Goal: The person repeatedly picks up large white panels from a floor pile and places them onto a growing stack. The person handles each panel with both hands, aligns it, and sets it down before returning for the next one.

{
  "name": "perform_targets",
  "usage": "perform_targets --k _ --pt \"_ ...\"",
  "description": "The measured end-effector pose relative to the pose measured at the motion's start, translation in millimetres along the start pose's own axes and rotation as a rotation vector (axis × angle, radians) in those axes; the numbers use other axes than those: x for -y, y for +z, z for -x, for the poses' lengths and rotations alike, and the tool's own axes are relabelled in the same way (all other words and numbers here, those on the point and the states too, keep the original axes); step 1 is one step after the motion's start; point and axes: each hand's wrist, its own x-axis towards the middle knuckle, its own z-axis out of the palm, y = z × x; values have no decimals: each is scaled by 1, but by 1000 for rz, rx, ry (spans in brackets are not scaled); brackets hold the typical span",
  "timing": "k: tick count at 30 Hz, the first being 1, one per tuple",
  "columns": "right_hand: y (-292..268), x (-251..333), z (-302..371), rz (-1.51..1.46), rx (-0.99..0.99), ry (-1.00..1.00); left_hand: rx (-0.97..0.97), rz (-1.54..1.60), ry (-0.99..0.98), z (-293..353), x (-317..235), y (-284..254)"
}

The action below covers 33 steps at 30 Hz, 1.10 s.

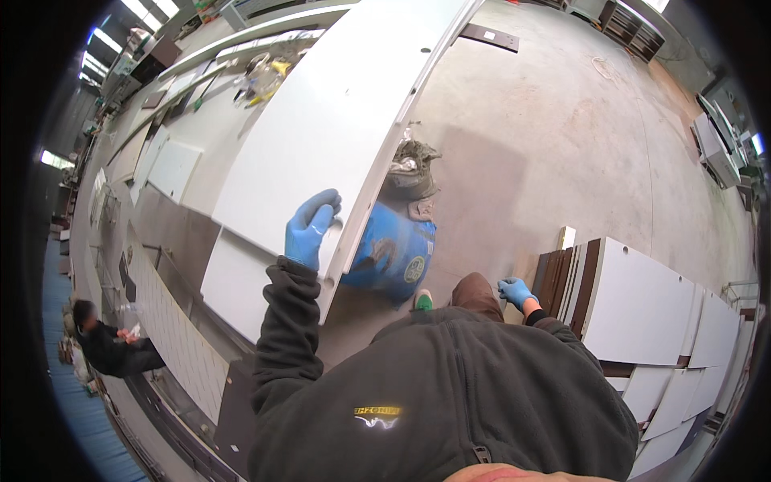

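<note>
Head view: left hand (312, 229), in a blue glove, lies flat with fingers spread apart on the near right corner of a long white panel (321, 136), which runs away to the far side on the workbench with its right edge overhanging the concrete floor (562, 136). Right hand (515, 291), also blue-gloved, hangs low at the near right, fingers loosely curled and touching nothing I can make out, just beside the brown-edged stack of boards (634, 309) leaning on the floor. A blue drum (393, 253) stands under the panel's corner. Judgement: keep the left palm pressing squarely so the panel does not tip off its edge; steady it before reaching further right.
</note>
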Motion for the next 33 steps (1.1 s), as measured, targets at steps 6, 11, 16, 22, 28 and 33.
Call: perform_targets --k 6,11,16,22,28,33 --pt "-87 41 -78 -242 33 187 -139 -227 89 -156 10 14" --pt "-174 111 -180 -98 -39 145 -351 -364 151 -277 34 11" --pt "-237 219 -255 -50 -27 -82 -569 -659 116 -372 56 -32" --pt "-241 377 -301 -113 90 -254 -701 -1004 25 -453 56 -89" --pt "-215 524 -325 -27 189 -420 -728 -1235 39 -565 54 -110" --pt "-190 618 -340 -82 194 -448 -543 -1147 -143 -652 61 -139"
